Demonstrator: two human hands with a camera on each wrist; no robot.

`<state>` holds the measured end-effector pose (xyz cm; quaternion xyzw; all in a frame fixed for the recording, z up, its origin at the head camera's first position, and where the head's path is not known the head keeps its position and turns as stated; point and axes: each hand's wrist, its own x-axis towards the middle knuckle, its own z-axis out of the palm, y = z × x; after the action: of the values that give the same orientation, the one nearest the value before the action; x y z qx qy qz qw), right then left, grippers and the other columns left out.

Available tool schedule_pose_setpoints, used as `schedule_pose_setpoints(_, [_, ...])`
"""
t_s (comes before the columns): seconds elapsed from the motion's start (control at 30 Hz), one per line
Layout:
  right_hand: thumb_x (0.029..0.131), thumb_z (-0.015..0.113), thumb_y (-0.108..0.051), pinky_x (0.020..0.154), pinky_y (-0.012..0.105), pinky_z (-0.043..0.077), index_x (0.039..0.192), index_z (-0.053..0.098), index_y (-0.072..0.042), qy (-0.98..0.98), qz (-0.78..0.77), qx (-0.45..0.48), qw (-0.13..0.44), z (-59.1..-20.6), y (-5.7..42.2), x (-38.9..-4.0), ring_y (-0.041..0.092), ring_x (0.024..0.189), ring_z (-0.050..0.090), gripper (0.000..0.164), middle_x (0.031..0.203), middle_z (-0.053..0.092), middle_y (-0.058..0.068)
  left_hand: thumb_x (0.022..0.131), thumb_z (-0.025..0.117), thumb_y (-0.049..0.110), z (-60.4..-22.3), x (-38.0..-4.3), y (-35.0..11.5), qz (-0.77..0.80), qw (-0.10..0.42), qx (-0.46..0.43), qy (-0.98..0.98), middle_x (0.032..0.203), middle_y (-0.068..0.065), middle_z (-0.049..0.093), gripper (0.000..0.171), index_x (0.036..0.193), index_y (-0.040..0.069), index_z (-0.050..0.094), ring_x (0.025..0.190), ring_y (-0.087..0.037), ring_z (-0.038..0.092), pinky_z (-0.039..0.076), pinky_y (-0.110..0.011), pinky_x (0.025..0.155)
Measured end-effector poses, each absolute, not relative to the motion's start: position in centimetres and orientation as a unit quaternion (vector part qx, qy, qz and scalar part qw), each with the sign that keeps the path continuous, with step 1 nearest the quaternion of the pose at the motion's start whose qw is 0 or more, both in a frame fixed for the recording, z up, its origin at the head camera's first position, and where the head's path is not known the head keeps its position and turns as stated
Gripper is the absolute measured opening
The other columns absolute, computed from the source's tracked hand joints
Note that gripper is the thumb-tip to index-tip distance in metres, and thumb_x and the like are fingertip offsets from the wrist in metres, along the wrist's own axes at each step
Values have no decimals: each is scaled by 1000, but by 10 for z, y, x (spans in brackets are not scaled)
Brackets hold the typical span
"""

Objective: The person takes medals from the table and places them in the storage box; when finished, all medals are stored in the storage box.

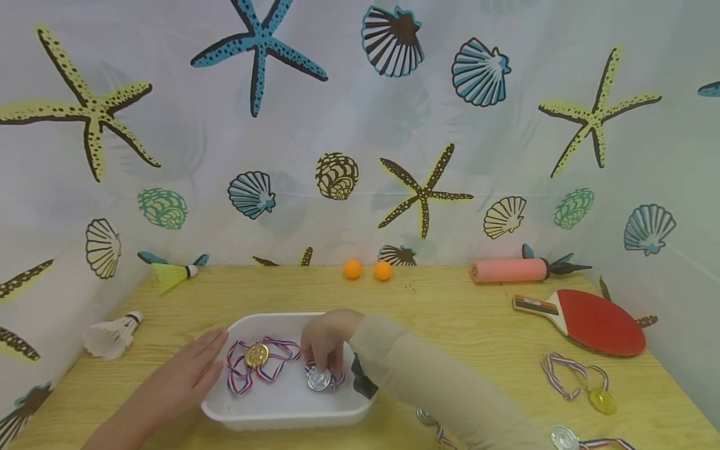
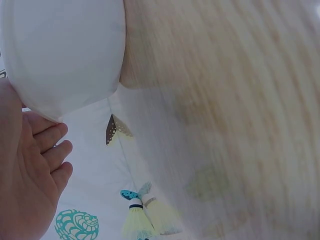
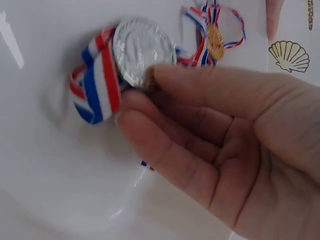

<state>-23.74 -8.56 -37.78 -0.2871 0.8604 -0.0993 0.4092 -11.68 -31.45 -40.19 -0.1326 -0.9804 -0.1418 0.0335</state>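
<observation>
From my station I see the bare left forearm (image 1: 132,400) angling in from the lower left, the left hand (image 1: 198,362) lying with its fingers (image 1: 215,340) close together and nearly straight. My pale-sleeved right forearm (image 1: 439,381) crosses from the lower right; the right hand (image 1: 329,340) points downward, thumb (image 3: 200,82) and fingertips (image 3: 131,120) meeting in a pinch.

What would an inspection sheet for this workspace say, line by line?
Surface: wood-grain table.
Job's things: gold medal inside white tub; silver medal over the tub's floor; three more medals on the table.
Clutter: yellow shuttlecock, white shuttlecock, two orange balls, pink cylinder, red paddle.
Hands: right hand pinches the silver medal; left hand touches the tub's left end.
Cables: nothing seen.
Surroundings: pale cloth with a sea-life print.
</observation>
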Motion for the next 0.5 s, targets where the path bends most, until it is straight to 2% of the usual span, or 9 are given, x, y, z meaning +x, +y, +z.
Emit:
schedule_pose_setpoints(0.2, [81,67,1,54,25,54,82,61,-6,869,-82,-290,393,-377,-88,-235,19,61,64,10,78,62,8,97,45,28,-402,-116,-314,-142,37,-136,-980,140,-25,34,53,137,-5,36,127,-43,30,26,-58,101])
schedule_pose_setpoints(0.5, [79,70,1,54,27,54,80,61,-7,866,-67,-290,401,-377,-89,-233,20,60,63,12,75,64,9,97,44,30,-402,-116,-316,-141,35,-133,-980,141,-24,34,54,138,-4,36,127,-43,30,27,-57,101])
